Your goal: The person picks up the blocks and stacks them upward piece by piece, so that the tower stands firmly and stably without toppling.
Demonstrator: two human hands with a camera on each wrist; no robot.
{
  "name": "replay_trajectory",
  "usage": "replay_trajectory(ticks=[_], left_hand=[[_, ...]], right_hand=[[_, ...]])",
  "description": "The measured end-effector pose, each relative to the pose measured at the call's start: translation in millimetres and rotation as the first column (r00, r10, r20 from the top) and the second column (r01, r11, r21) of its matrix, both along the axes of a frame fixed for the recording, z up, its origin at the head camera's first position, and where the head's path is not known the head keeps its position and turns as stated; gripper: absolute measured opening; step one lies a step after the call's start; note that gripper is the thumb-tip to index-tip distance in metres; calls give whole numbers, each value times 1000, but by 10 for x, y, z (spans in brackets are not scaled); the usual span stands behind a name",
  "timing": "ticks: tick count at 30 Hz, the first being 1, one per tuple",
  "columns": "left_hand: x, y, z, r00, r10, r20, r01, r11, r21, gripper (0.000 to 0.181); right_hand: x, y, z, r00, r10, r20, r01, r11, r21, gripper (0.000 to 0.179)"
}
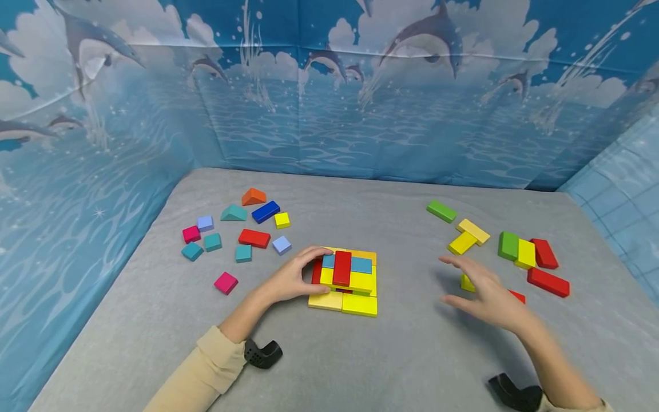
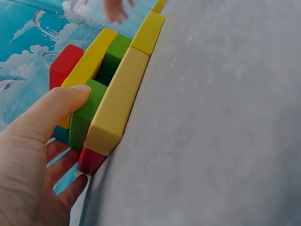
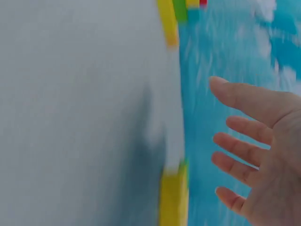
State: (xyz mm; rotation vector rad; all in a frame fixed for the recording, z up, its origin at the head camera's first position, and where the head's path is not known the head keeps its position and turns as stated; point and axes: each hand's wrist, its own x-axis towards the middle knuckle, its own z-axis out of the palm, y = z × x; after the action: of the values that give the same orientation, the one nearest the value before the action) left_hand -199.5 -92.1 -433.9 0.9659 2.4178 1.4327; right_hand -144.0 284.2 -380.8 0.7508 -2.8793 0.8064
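A low layered stack of wooden building blocks stands mid-table, with a red block [image 1: 342, 269] on top and blue blocks [image 1: 362, 265] beside it. Yellow [image 1: 359, 305] and pale yellow [image 1: 325, 301] blocks form its front edge. My left hand [image 1: 292, 278] holds the stack's left side, thumb at the front and fingers toward the back. In the left wrist view, that thumb touches a green block [image 2: 87, 115] beside the pale yellow one. My right hand [image 1: 489, 297] hovers right of the stack, fingers apart and holding nothing, partly covering a yellow block [image 1: 467, 283] and a red block [image 1: 517, 296].
Loose blocks lie left of the stack, among them a magenta one [image 1: 226, 282], a red one [image 1: 254, 238] and a teal triangle [image 1: 234, 213]. Toward the right are green [image 1: 441, 211], yellow [image 1: 462, 242] and red [image 1: 548, 282] blocks. A dolphin-print curtain [image 1: 334, 126] borders the grey table [image 1: 407, 355].
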Motion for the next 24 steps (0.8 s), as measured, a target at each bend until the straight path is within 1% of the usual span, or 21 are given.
replay_trajectory(ticks=[5,7,8,10,11,12,14,17,21,24], left_hand=[[-3,1,5,1000,1,4,-1,1000,-1,61],[-4,1,4,1000,0,2,0,1000,0,61],[-5,2,4,1000,-1,2,1,1000,1,61],[-6,1,1,1000,-1,4,1,1000,2,61],[-7,-1,0,1000,-1,7,1,1000,3,61],[-6,-4,2,1000,0,12,0,1000,5,61],[-8,-9,-1,1000,0,13,0,1000,8,61],[-11,-14,-4,1000,-1,13,1,1000,10,61],[-17,-9,-10,1000,-4,11,3,1000,6,61],[-14,-4,-9,1000,-7,10,7,1000,7,61]], right_hand=[[158,533,-159,993,-109,-45,112,991,74,73],[207,718,-228,988,-131,-84,139,985,99,75],[229,803,-259,986,-141,-90,150,983,103,75],[263,937,-303,984,-159,-77,166,981,104,75],[276,988,-319,985,-166,-56,171,981,95,74],[287,1028,-335,984,-173,-33,175,981,83,73],[301,1083,-355,981,-191,40,189,980,62,72],[307,1122,-376,973,-207,100,203,978,50,69],[320,1136,-369,960,-248,128,242,969,59,69],[311,1117,-312,951,-293,103,287,956,66,70]])
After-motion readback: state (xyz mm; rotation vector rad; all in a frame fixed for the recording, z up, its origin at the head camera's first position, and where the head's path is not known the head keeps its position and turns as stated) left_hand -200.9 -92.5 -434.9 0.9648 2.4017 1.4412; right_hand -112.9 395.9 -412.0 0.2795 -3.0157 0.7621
